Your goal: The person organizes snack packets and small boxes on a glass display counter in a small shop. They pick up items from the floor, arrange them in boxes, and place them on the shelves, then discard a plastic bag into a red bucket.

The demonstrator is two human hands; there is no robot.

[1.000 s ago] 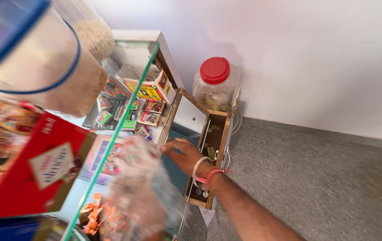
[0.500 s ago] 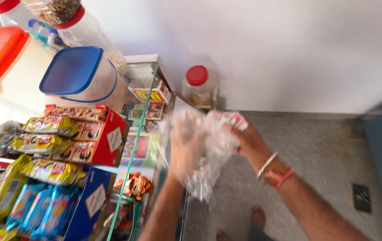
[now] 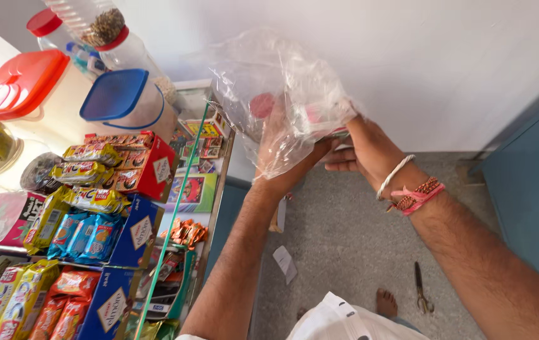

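Note:
A crumpled clear plastic bag (image 3: 269, 75) is held up in front of me by both hands. My left hand (image 3: 282, 148) is pushed inside the bag from below, its fingers covered by the film. My right hand (image 3: 364, 148) grips the bag's right edge together with something small and pink-and-white that I cannot make out. Thread bands and a white bangle circle my right wrist (image 3: 411, 189).
A glass shop counter (image 3: 184, 182) on the left carries red and blue boxes of snack packets (image 3: 93, 189), a blue-lidded tub (image 3: 121, 101), and red-lidded jars (image 3: 49, 28). Scissors (image 3: 422, 289) and paper scraps (image 3: 285, 261) lie on the grey floor. A blue panel (image 3: 527, 189) stands right.
My view has swung up from the drawer behind the counter. Both hands have lifted the clear bag higher, and the left hand now sits inside it.

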